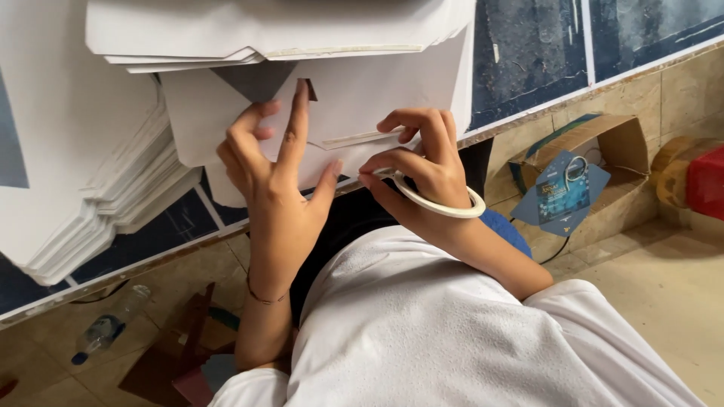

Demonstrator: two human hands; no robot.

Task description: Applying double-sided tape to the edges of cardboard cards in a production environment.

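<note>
**Two hands on a white paper flap**

Near the body, the right hand has a white tape ring around its wrist, its grip closed on the tape's end. The left hand is open, fingers spread flat on the white folded sheet at the surface edge. Farther left, a stack of white sheets lies.

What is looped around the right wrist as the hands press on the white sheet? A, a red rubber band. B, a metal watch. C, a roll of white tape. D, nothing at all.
C: a thin white tape roll rings the right hand near the wrist, while the left hand lies flat on the white sheet.
</note>
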